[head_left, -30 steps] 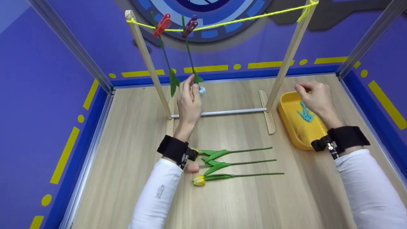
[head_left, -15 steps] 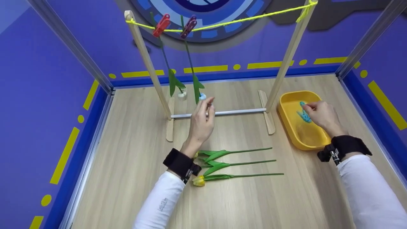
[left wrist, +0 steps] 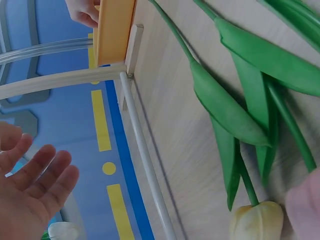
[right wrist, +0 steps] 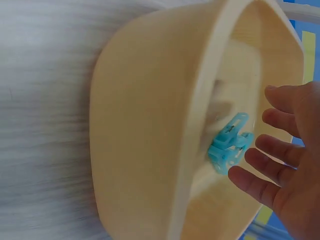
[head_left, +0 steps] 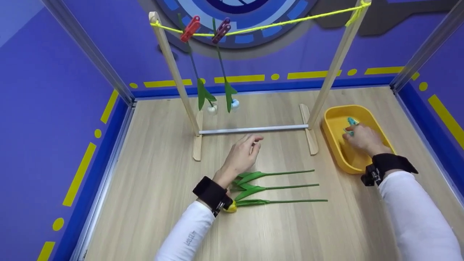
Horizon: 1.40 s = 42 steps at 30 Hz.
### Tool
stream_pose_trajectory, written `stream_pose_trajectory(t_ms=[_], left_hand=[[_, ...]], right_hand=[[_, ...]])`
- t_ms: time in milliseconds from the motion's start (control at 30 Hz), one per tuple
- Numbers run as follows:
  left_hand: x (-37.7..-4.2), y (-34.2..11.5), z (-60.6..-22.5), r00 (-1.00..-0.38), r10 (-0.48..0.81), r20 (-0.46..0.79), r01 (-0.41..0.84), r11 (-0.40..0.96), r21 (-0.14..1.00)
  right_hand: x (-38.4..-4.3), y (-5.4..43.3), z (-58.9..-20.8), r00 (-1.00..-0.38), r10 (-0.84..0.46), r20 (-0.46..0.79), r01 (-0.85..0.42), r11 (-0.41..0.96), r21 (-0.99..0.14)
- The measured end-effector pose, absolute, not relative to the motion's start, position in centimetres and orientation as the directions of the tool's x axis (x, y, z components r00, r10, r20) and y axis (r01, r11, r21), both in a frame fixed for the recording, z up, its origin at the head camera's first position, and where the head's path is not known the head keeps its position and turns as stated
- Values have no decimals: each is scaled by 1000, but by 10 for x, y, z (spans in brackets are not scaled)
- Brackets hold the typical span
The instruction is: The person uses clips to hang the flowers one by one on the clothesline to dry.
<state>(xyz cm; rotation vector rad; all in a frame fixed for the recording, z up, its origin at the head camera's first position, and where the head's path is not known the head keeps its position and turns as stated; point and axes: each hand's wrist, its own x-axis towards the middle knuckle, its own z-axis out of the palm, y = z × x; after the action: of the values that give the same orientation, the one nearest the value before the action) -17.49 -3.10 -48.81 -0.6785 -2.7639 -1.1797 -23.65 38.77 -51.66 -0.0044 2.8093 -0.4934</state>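
Observation:
My right hand (head_left: 366,139) reaches into the yellow tub (head_left: 331,145), fingers spread and loosely bent close to some teal clothespins (right wrist: 229,145) on its floor. Nothing is between those fingers. Fingers loosely bent and holding nothing, my left hand (head_left: 242,154) hovers over the far end of several tulips laid side by side. One has a yellow head (head_left: 231,207); the left wrist view also shows a pale yellow bloom (left wrist: 257,222) and part of a pink one (left wrist: 306,205). A white tulip (head_left: 212,108) and a light blue tulip (head_left: 235,104) hang upside down from the yellow cord (head_left: 282,24).
A red clothespin (head_left: 190,29) and a purple clothespin (head_left: 221,31) pinch the hanging stems to the cord. Two wooden posts carry it, joined low down by a white rod (head_left: 253,129). Blue-purple panels (head_left: 47,119) enclose the table at the back and sides.
My left hand has come away from the hanging blue tulip, down and toward me over the lying tulips. My right hand has lowered into the tub, and its fingers have spread.

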Motion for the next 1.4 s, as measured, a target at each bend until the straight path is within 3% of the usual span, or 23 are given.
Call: stream_pose_trajectory(t_ms=[467, 867, 1100, 1267, 1400], left_hand=[[-169, -22, -501, -899, 417, 132, 394, 639, 661], [-176, -9, -504, -907, 417, 53, 279, 504, 818], [-176, -8, -509, -914, 405, 8, 228, 499, 836], [-177, -8, -512, -918, 396, 5, 221, 500, 837], [-177, -7, -512, -916, 402, 5, 221, 493, 841]], right_hand=[[-229, 386, -534, -947, -140, -288, -34, 939, -343], [-222, 377, -526, -935, -169, -310, -49, 931, -360], [-212, 381, -520, -954, -183, -238, -91, 932, -351], [-208, 389, -515, -970, -116, -216, -31, 932, -361], [-209, 395, -513, -962, -52, -267, 53, 927, -372]])
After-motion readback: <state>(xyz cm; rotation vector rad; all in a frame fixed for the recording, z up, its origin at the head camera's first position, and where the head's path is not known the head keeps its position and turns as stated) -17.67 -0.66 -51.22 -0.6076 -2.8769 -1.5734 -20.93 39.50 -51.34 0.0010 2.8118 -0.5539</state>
